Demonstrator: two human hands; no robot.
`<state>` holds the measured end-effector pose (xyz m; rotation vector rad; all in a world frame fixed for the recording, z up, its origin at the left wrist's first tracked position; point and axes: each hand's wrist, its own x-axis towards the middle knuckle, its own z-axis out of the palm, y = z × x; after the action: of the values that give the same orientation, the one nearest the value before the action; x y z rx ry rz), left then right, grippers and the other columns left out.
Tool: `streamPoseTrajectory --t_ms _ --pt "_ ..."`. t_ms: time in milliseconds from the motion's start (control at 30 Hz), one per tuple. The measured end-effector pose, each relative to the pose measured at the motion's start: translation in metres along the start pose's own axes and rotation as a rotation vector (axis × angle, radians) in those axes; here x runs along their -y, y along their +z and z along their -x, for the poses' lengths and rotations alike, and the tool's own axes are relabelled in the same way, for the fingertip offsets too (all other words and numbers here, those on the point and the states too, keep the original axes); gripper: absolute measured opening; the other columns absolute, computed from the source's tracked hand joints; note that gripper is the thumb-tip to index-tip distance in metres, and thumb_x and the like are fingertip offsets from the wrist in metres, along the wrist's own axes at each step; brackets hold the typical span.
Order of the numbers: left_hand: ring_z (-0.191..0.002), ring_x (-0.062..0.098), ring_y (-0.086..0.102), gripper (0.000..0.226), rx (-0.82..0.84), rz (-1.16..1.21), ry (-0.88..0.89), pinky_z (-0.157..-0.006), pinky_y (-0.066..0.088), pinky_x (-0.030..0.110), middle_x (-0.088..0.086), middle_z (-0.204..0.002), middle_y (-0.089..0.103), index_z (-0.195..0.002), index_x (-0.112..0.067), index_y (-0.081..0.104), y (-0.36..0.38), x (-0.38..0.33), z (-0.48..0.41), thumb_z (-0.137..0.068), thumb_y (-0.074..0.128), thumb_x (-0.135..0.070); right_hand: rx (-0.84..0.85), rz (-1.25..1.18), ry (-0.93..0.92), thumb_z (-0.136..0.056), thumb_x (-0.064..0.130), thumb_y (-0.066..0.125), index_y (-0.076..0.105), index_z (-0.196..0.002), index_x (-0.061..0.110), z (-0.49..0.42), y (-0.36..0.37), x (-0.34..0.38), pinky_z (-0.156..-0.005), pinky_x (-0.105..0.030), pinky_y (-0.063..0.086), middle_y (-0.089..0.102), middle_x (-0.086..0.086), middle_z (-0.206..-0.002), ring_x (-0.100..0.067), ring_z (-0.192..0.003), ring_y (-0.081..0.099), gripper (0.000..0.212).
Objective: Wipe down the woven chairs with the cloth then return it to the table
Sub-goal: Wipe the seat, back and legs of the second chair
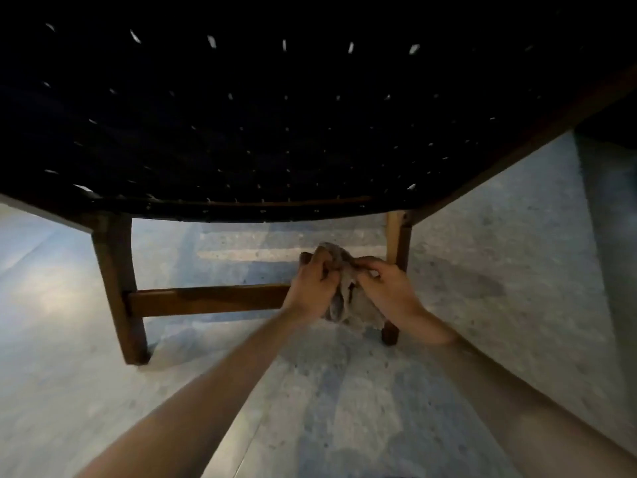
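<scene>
The woven seat of the chair hangs low and dark above the rail. The main risk, I judge, is a head or forearm knocking the seat's wooden frame if the person rises too fast. The floor below the rail is smooth stone, and a trailing cloth could pick up grit there and smear it onto the wood. One leg stands at the end of the rail away from the hands, well apart from them. The other leg stands at the rail's near end, just behind the right hand, where knuckles could catch it on a sideways stroke. The cloth is bunched at that near end, its loose tail hanging below rail level. The left hand and right hand both pinch it with curled fingers, and a slack grip would drop it. Open room runs along the rail toward the far leg and beneath it; above the rail the seat closes in.
</scene>
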<state>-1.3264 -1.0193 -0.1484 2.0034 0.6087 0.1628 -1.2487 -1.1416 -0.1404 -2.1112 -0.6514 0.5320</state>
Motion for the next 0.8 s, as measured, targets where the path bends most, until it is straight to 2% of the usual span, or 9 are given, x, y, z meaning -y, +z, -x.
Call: streamPoseTrajectory --t_ms 100,200,233,333,500,567,667,733,800 --pt "-0.081 0.014 0.047 0.007 -0.075 0.012 0.021 -0.071 0.034 0.018 0.014 -0.100 0.042 -0.093 -0.011 0.046 0.013 0.029 -0.027 -0.093 0.047 -0.004 0.005 -0.003 -0.059 -0.090 0.017 0.058 0.059 -0.099 0.037 -0.027 0.016 -0.031 -0.068 -0.006 0.045 0.063 0.016 -0.093 0.001 -0.082 0.061 0.022" --pt "-0.085 0.011 0.046 0.008 -0.130 0.071 0.047 -0.067 0.039 0.007 0.010 -0.106 0.049 -0.093 -0.015 0.050 0.020 0.050 -0.045 -0.092 0.054 -0.008 -0.048 0.039 -0.162 -0.090 0.019 0.062 0.058 -0.092 0.041 -0.043 0.025 -0.052 -0.072 -0.002 0.045 0.062 0.020 -0.093 0.005 -0.088 0.059 0.022" --pt "-0.090 0.013 0.050 0.008 -0.131 0.114 0.050 -0.068 0.042 0.007 0.006 -0.106 0.052 -0.095 -0.015 0.053 0.020 0.055 -0.048 -0.090 0.057 -0.009 -0.066 0.054 -0.187 -0.090 0.019 0.062 0.059 -0.091 0.039 -0.046 0.026 -0.057 -0.073 -0.001 0.044 0.062 0.021 -0.092 0.006 -0.089 0.059 0.019" --pt "-0.101 0.016 0.055 0.017 -0.083 0.159 0.057 -0.084 0.048 0.027 0.001 -0.107 0.057 -0.104 -0.012 0.059 0.018 0.060 -0.051 -0.089 0.061 -0.007 -0.120 0.098 -0.262 -0.087 0.019 0.067 0.061 -0.082 0.036 -0.049 0.023 -0.065 -0.066 -0.001 0.042 0.063 0.021 -0.085 0.010 -0.080 0.059 0.019" --pt "-0.082 0.006 0.061 0.011 -0.076 0.315 0.073 -0.064 0.048 0.005 -0.003 -0.090 0.065 -0.086 -0.018 0.066 0.005 0.051 -0.048 -0.089 0.064 -0.007 -0.188 0.078 -0.264 -0.090 0.024 0.062 0.061 -0.079 0.042 -0.031 0.004 -0.056 -0.060 -0.002 0.043 0.064 0.022 -0.078 0.013 -0.076 0.059 0.021" --pt "-0.077 0.000 0.060 0.016 -0.070 0.379 0.060 -0.062 0.048 0.004 -0.009 -0.084 0.065 -0.080 -0.022 0.065 0.000 0.041 -0.042 -0.087 0.066 -0.008 -0.089 -0.111 -0.136 -0.091 0.042 0.059 0.067 -0.082 0.042 -0.019 0.001 -0.046 -0.060 -0.006 0.047 0.069 0.018 -0.079 0.010 -0.077 0.063 0.013" --pt "-0.085 0.008 0.066 0.011 0.025 0.477 0.044 -0.071 0.053 0.019 -0.007 -0.087 0.070 -0.084 -0.023 0.066 -0.008 0.024 -0.031 -0.084 0.070 -0.013 0.039 -0.205 -0.054 -0.069 0.073 0.064 0.065 -0.091 0.041 -0.007 0.006 -0.033 -0.059 -0.011 0.052 0.067 0.028 -0.086 0.009 -0.080 0.064 0.038" --pt "-0.085 0.010 0.067 0.012 0.081 0.509 0.081 -0.064 0.053 0.020 -0.006 -0.088 0.071 -0.090 -0.024 0.065 -0.015 0.015 -0.026 -0.083 0.072 -0.017 -0.014 -0.128 -0.091 -0.066 0.068 0.071 0.060 -0.093 0.040 -0.003 0.009 -0.026 -0.065 -0.012 0.053 0.066 0.029 -0.088 0.013 -0.081 0.062 0.040" --pt "-0.088 0.008 0.065 0.013 0.076 0.443 0.170 -0.061 0.051 0.013 -0.008 -0.090 0.069 -0.090 -0.027 0.063 -0.021 0.008 -0.025 -0.085 0.069 -0.016 -0.108 -0.090 -0.101 -0.082 0.045 0.070 0.056 -0.087 0.037 -0.001 0.007 -0.016 -0.065 -0.010 0.052 0.067 0.014 -0.087 0.012 -0.074 0.062 0.017"
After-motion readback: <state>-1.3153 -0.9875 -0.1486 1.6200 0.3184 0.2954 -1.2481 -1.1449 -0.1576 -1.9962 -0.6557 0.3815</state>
